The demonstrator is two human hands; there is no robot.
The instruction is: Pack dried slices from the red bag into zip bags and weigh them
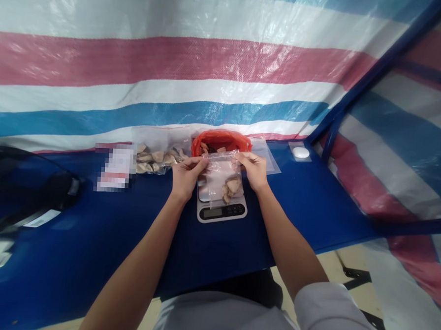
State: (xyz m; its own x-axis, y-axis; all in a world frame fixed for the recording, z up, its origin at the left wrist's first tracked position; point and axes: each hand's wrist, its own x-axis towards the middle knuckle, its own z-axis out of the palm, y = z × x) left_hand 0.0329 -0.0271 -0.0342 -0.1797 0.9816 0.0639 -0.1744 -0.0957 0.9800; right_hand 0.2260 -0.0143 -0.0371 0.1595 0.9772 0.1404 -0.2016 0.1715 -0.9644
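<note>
Between both hands hangs a clear zip bag [219, 177], pinched at its two top corners. My left hand [186, 178] grips the left corner and my right hand [255, 171] the right, fingers closed. Several beige-brown dried slices [231, 189] lie in the bag's lower right part. Below and behind it is a white kitchen scale [222, 215] with a dark display panel; whether the bag rests on it I cannot tell. Just beyond stands an open red plastic bag [222, 135] with similar pieces inside, partly hidden by the held bag.
Filled clear bags of slices [156, 159] lie left of the red bag. Flat clear bags [268, 157] lie to its right, near a white rounded object [300, 152]. A black bag-like item [52, 190] occupies the left of the blue table [127, 249]. Striped sheeting [174, 59] closes the back.
</note>
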